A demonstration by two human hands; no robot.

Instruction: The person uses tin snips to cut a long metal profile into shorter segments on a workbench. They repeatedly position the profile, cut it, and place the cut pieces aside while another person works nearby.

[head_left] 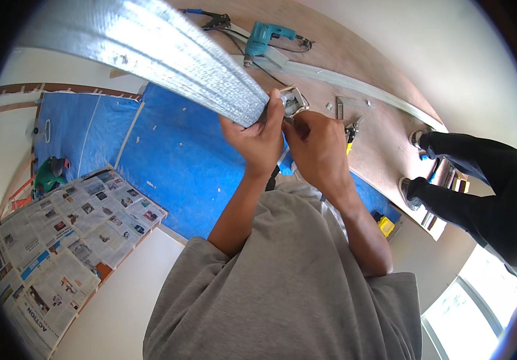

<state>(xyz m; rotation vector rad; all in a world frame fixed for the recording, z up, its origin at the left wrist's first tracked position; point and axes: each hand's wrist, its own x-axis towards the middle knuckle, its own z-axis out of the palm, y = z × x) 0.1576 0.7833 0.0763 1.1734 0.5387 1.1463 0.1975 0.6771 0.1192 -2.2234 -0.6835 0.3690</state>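
Note:
A long galvanized metal channel [180,63] slants from the upper left down to the centre. Its near end rests in my left hand [254,143], whose fingers and thumb are wrapped round it. Close beside that end, my right hand [319,149] has its fingers curled together in a pinch. What they grip is hidden behind the knuckles. Just beyond my fingertips shows a small pale metal piece [295,101] at the channel's end; I cannot tell whether it is part of the channel or separate.
A teal power drill [263,39] and a tool with a blue handle [215,21] lie beyond, near another metal strip [342,83]. Yellow-handled snips [351,137] sit right of my hand. Another person's legs [480,195] stand at right. Blue sheeting [180,162] and newspaper [78,222] cover surfaces at left.

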